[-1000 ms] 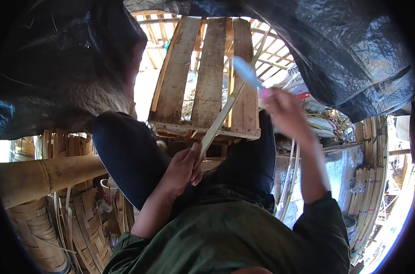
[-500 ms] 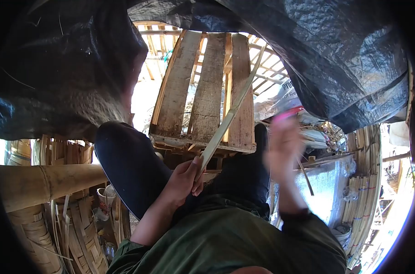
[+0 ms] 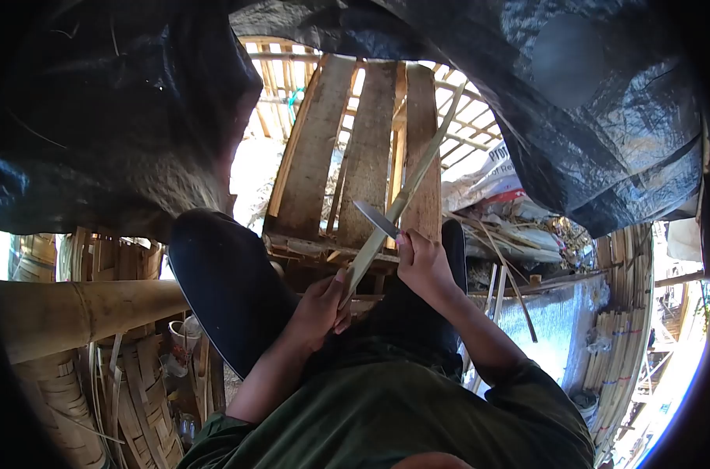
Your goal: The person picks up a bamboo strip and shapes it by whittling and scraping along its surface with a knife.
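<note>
A long pale bamboo strip (image 3: 423, 166) slants up and away over a wooden slatted crate (image 3: 368, 148) between my knees. Around its near end my left hand (image 3: 321, 309) is closed. My right hand (image 3: 427, 268) grips a knife (image 3: 377, 218) by its handle, most of which is hidden in the fingers. The blade lies across the strip, a little beyond my left hand, pointing up and left.
Dark plastic sheeting (image 3: 589, 102) hangs at both sides. A thick bamboo pole (image 3: 89, 311) runs along the left, above woven bamboo (image 3: 140, 383). Bundled strips (image 3: 617, 344) stand at the right, near a printed sack (image 3: 484, 181).
My right hand, blurred at the right before, has moved left to the strip, with the knife blade now across it. My left hand still holds the strip's near end.
</note>
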The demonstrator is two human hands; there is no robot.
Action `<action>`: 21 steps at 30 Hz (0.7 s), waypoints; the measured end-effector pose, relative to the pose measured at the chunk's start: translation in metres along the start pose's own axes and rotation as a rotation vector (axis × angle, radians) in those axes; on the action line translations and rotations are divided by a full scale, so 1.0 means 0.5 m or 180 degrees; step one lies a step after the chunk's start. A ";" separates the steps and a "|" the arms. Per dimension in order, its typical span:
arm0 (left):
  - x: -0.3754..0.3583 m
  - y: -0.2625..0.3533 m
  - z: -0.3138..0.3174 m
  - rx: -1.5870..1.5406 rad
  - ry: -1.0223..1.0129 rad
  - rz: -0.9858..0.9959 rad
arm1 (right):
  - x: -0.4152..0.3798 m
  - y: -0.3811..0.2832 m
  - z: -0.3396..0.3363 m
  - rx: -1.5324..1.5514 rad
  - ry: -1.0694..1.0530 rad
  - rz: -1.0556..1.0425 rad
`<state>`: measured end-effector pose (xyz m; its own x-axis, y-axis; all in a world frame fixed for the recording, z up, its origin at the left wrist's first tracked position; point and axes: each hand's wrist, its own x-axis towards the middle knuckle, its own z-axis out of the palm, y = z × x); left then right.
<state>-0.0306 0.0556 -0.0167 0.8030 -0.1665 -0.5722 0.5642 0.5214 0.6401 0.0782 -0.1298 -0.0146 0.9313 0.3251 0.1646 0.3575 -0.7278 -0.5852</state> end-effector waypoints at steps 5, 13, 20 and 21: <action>-0.005 0.002 0.007 -0.0109 -0.0121 0.0026 | 0.078 0.030 -0.045 -0.0138 -0.0465 0.0720; -0.008 0.011 0.005 -0.0017 -0.0054 0.0036 | 0.079 0.076 -0.013 0.0114 -0.0168 0.0790; -0.012 0.002 0.015 0.0206 0.0035 0.0002 | -0.012 0.008 0.017 0.0074 -0.0101 0.0541; -0.009 -0.001 0.014 0.0298 0.0056 0.0009 | 0.000 0.008 0.005 0.0106 -0.0078 0.0545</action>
<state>-0.0334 0.0500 -0.0108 0.8017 -0.1500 -0.5787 0.5780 0.4413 0.6864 0.0795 -0.1312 -0.0190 0.9762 0.2130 0.0409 0.1908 -0.7535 -0.6292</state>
